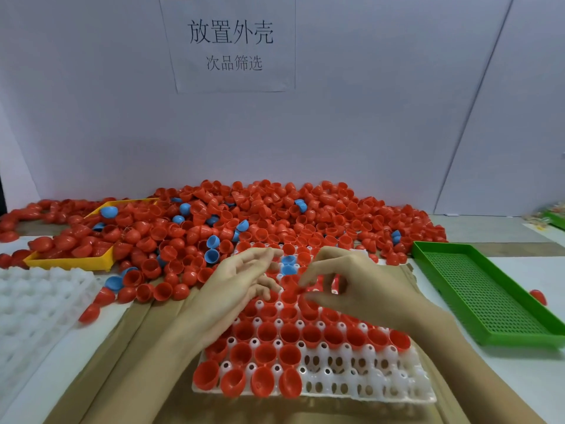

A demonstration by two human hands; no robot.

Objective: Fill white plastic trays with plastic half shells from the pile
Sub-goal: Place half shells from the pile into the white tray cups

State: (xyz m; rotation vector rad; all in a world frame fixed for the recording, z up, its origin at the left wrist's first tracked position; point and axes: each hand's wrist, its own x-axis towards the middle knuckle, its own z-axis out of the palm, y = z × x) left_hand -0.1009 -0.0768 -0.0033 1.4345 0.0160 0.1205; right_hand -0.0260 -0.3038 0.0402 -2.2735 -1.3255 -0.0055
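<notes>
While the right hand (351, 286) pinches a red shell (301, 291) over the tray (382, 384), left hand (241, 280) lies open on filled rows. Near-right cups empty. Next: seat shell, fetch more from pile (244, 215).

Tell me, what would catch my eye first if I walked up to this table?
The huge pile of red half shells across the back of the table, dotted with a few blue ones. In front, a person's left hand and right hand work over a white tray mostly filled with red shells. A bright green tray lies at the right.
</notes>
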